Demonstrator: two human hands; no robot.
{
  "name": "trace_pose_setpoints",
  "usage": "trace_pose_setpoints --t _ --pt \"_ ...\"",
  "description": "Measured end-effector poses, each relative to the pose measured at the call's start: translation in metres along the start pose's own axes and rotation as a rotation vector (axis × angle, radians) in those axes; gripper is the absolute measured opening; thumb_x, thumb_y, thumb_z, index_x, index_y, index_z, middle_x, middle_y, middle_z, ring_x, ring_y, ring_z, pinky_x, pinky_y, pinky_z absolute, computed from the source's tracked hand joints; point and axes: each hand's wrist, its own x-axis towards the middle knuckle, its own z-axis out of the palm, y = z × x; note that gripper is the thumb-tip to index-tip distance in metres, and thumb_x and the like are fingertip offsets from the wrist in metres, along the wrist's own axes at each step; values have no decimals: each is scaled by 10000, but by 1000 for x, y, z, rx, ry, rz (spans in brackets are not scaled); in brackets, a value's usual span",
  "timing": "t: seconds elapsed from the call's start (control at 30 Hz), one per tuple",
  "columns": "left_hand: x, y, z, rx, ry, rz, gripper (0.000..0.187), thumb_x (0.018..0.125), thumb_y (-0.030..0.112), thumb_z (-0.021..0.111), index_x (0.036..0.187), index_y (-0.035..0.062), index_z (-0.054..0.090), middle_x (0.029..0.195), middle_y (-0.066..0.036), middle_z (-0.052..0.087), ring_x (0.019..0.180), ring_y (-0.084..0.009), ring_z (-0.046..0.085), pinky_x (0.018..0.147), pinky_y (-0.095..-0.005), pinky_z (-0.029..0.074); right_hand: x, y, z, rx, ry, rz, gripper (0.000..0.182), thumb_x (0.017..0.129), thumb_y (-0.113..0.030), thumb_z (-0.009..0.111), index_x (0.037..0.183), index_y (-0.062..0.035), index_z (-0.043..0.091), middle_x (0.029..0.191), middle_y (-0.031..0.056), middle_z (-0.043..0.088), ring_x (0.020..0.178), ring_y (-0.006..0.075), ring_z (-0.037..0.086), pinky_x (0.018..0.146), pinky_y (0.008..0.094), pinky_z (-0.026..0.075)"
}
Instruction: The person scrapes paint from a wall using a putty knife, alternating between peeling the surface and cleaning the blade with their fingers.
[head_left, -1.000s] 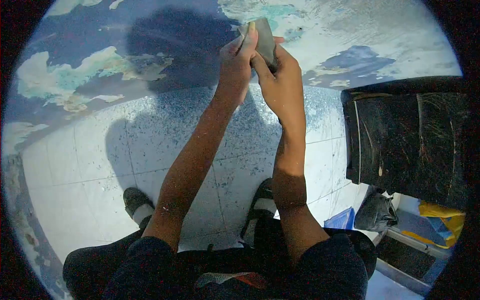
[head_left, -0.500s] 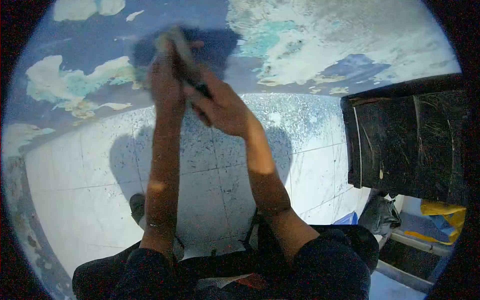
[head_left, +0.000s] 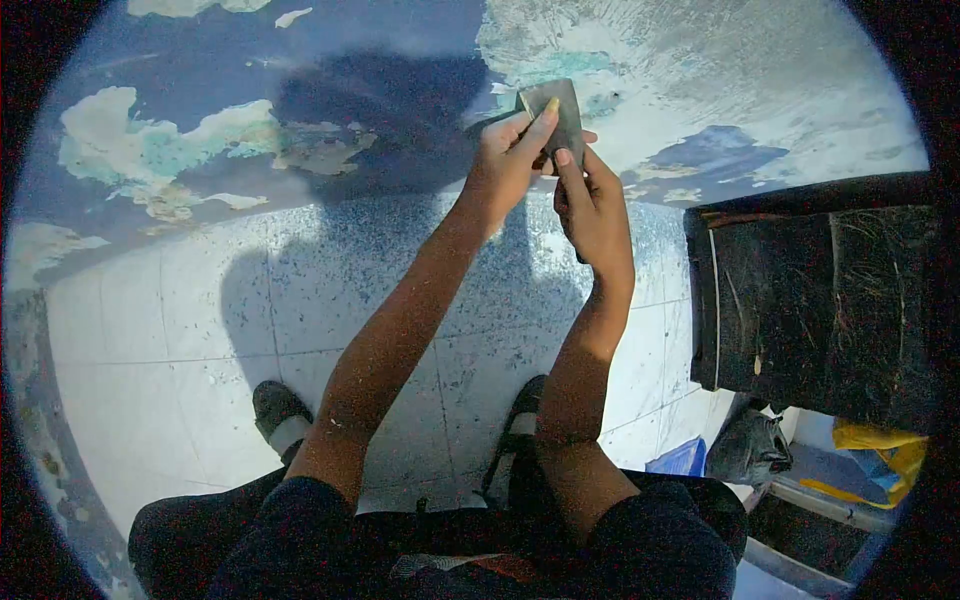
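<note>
A paint scraper [head_left: 562,112] with a broad grey metal blade is held up in front of the peeling wall [head_left: 400,85]. My left hand [head_left: 512,155] pinches the blade's left side, its thumb lying along the metal. Lower down, my right hand [head_left: 598,215] is closed round the scraper's handle end, with the thumb at the base of the blade. The handle is mostly hidden in my fingers. Behind the blade the wall shows pale and turquoise patches where blue paint has come off.
Paint flakes cover the white tiled floor [head_left: 350,300] along the wall. To the right stands a dark, scratched piece of furniture [head_left: 810,290]. Below it are a black plastic bag [head_left: 745,447], a blue object [head_left: 680,458] and yellow material [head_left: 880,455]. My shoes [head_left: 283,412] rest on the tiles.
Both hands and the scraper have moved right, from the shadowed blue paint to the bare patch. The earlier motion blur is gone, and the blade now shows sharply. Both shoes are more visible.
</note>
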Motion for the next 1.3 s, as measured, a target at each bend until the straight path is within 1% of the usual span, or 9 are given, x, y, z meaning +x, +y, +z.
trace_pose_setpoints --t 0.2,0.43,0.5,0.6,0.77,0.87,0.93,0.97,1.3 --pt "3 -12 -5 -102 -24 58 489 1060 408 402 1170 -30 590 1155 -161 682 948 -181 666 842 -300 530 0 -4 1 -139 5 11 317 1012 -300 539 1058 2 625 630 79 531 559 137 485 541 317 403" --pt "4 -17 -11 5 -9 29 535 1057 444 382 1147 -35 602 1135 -154 681 958 -201 667 883 -322 525 -1 -12 14 -124 46 -38 314 1008 -266 545 1152 2 626 735 179 631 606 192 554 598 340 453" --pt "0 2 -3 -141 180 145 423 1022 410 505 972 37 698 807 -16 683 632 -29 489 562 -210 376 1 -19 24 -121 64 -79 313 1007 -260 547 1158 4 623 769 198 642 617 214 571 619 344 465" --pt "-1 12 -18 -65 213 173 422 1018 419 514 979 43 702 833 -14 700 646 -22 512 565 -208 382 2 -36 36 -147 85 -132 309 1006 -247 549 1161 11 619 839 248 651 647 271 600 661 356 486" --pt "-1 15 -21 81 157 354 458 1019 438 508 999 23 701 854 -20 709 634 -20 496 559 -213 375 -1 -47 30 -90 15 -16 324 1000 -266 569 1147 18 621 724 93 608 613 154 539 587 302 434" --pt "0 14 -14 -85 1 89 486 1023 447 494 1011 7 699 882 -33 719 626 -28 490 545 -217 364 -3 -39 14 -32 25 -12 253 1010 -275 567 961 -33 623 564 -57 420 482 34 351 441 234 256" --pt "3 2 -6 -153 -56 48 522 1033 459 455 1145 -20 630 1052 -109 701 911 -133 657 784 -271 513 -4 -31 4 -32 7 27 257 1008 -280 571 955 -33 619 566 -57 417 481 33 345 439 233 254" --pt "4 -3 2 -205 7 79 502 1032 446 474 1025 -3 698 928 -61 729 616 -47 487 529 -225 362 -4 -28 1 -27 -11 71 261 1007 -284 575 949 -33 615 569 -58 414 480 31 339 438 232 252" --pt "-2 -6 -6 -101 -6 73 484 1048 425 436 1145 -14 615 1071 -120 707 760 -85 600 650 -234 442 -5 -21 9 -46 15 13 282 1007 -287 576 892 -34 616 571 -60 412 500 33 350 458 240 267"
